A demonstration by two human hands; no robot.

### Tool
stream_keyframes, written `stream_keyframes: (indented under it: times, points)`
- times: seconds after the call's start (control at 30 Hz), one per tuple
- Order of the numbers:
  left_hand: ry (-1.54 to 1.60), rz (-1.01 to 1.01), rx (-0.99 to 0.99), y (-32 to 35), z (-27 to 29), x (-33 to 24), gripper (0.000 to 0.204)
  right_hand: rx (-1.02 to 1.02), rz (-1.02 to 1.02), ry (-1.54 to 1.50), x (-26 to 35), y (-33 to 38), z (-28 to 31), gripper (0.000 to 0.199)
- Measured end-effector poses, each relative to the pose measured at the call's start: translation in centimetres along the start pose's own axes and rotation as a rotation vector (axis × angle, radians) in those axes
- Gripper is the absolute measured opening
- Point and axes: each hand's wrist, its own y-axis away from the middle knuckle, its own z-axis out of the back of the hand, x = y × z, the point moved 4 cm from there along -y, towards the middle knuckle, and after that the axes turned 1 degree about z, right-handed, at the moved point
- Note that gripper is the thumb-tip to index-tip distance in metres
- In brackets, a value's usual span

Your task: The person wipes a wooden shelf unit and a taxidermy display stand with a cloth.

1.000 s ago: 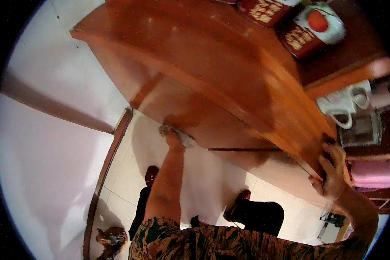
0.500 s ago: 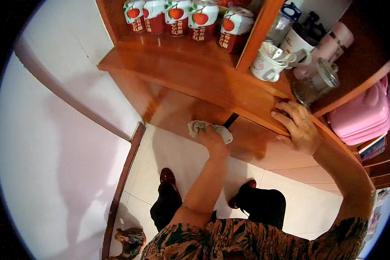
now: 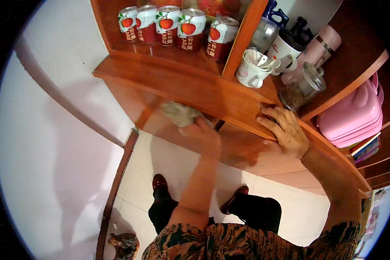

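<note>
My left hand (image 3: pixel 202 138) presses a pale, crumpled cloth (image 3: pixel 177 113) against the glossy brown front of the cabinet (image 3: pixel 138 103), just under the ledge. Motion blurs both the hand and the cloth, and the fingers partly sink into its folds. Farther right, my right hand (image 3: pixel 287 133) lies over the edge of the wooden ledge (image 3: pixel 169 84), fingers spread, with nothing held. Close to its fingertips stands a lidded glass jar (image 3: pixel 302 88) with dark contents.
Several red-and-white cans (image 3: pixel 190 30) stand on the left shelf. A white cup (image 3: pixel 252 71) with spoons, a mug (image 3: pixel 283 50) and a pink flask (image 3: pixel 318 50) fill the right compartment. A pink case (image 3: pixel 353 113) sits beyond. On the floor, a cat (image 3: pixel 125 245) is beside the wall.
My left hand has moved the cloth up and to the left along the cabinet front. My right hand stays on the ledge, while the whole view has shifted slightly.
</note>
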Motion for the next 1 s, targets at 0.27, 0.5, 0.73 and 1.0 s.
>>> stream_keyframes:
  times: [0.27,0.5,0.73,1.0]
  points:
    - [0.226,0.239,-0.193,-12.4,-0.1,16.9,0.029,-0.018,0.033,-0.065,-0.3,-0.6,0.2,0.068]
    - [0.553,0.615,-0.07,-11.3,-3.6,32.4,0.036,0.006,0.04,-0.052,-0.6,-0.6,-0.7,0.07]
    - [0.833,1.271,0.117,2.0,-7.8,29.6,0.038,0.093,0.0,-0.052,-1.5,1.1,-1.1,0.061]
    - [1.031,1.145,0.056,4.2,-5.5,24.2,0.04,0.091,0.047,-0.065,-1.5,0.8,-1.3,0.067]
